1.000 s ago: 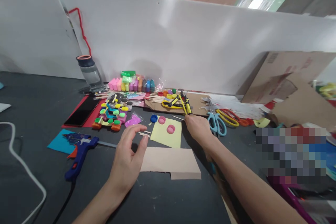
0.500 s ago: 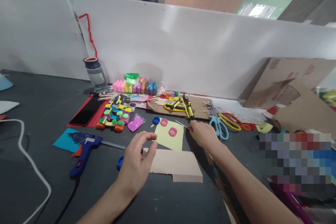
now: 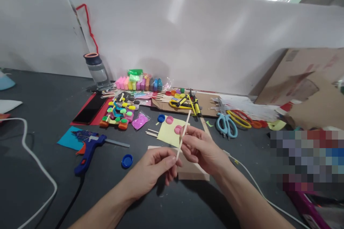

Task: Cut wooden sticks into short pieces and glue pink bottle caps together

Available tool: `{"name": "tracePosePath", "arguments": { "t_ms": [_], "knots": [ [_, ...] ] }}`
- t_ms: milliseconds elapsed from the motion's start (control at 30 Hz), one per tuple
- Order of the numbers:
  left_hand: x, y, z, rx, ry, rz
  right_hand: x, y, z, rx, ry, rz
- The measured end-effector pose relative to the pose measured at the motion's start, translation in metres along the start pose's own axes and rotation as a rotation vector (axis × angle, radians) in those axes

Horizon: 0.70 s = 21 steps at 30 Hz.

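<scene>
A thin pale wooden stick point(image 3: 186, 126) slants upward between my hands over a cut cardboard piece point(image 3: 194, 175). The fingertips of my left hand point(image 3: 157, 166) pinch its lower end. Higher up, my right hand point(image 3: 201, 146) grips the same stick between thumb and fingers. Behind them is a yellow paper sheet point(image 3: 165, 132), with a pink bottle cap point(image 3: 169, 120) on it and another partly behind my right fingers. Short loose sticks point(image 3: 152, 134) are at the sheet's left edge. A blue bottle cap point(image 3: 127, 161) lies left of my left hand.
At left are a blue glue gun point(image 3: 90, 154) with its cord, a phone point(image 3: 90, 109) and a water bottle point(image 3: 97, 73). Small colourful wheeled models point(image 3: 118, 114) stand behind. Light-blue scissors point(image 3: 226, 123) and yellow-handled scissors point(image 3: 239, 118) lie right; a white cable point(image 3: 258, 184) runs beside my right forearm.
My right hand has come back from beside the yellow cutter, bringing the stick over the cardboard. My left hand has moved right and closed on its lower end. The camera view has shifted slightly.
</scene>
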<state>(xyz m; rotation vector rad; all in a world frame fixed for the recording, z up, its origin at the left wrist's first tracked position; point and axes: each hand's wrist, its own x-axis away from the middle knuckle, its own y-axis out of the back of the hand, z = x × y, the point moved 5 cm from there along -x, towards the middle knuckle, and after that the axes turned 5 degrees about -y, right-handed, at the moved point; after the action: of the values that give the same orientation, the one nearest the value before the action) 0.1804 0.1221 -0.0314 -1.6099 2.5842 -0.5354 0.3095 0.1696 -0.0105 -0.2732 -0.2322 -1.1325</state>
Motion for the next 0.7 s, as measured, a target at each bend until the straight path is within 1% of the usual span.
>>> {"name": "tracePosePath", "arguments": {
  "t_ms": [100, 233, 400, 467, 500, 567, 633, 700],
  "knots": [
    [0.000, 0.001, 0.001, 0.009, 0.015, -0.017, -0.003, -0.001, -0.006, -0.082, 0.035, 0.015],
    [-0.002, 0.003, 0.003, 0.012, 0.024, -0.057, -0.006, -0.002, -0.009, -0.075, 0.086, 0.013],
    [-0.004, 0.004, 0.008, 0.038, 0.023, -0.110, -0.002, -0.007, -0.008, 0.093, 0.117, 0.004],
    [-0.005, 0.006, 0.010, 0.080, 0.016, -0.139, -0.003, -0.001, -0.005, 0.212, 0.128, -0.022],
    [-0.005, 0.007, 0.010, 0.106, 0.011, -0.155, -0.005, 0.006, -0.002, 0.281, 0.138, -0.060],
    [-0.006, 0.009, 0.010, 0.161, 0.002, -0.184, -0.014, 0.029, 0.007, 0.440, 0.168, -0.197],
    [-0.007, 0.010, 0.009, 0.207, -0.004, -0.211, -0.027, 0.060, 0.018, 0.628, 0.196, -0.397],
    [-0.008, 0.011, 0.009, 0.240, -0.005, -0.231, -0.041, 0.090, 0.029, 0.836, 0.188, -0.601]
  ]
}}
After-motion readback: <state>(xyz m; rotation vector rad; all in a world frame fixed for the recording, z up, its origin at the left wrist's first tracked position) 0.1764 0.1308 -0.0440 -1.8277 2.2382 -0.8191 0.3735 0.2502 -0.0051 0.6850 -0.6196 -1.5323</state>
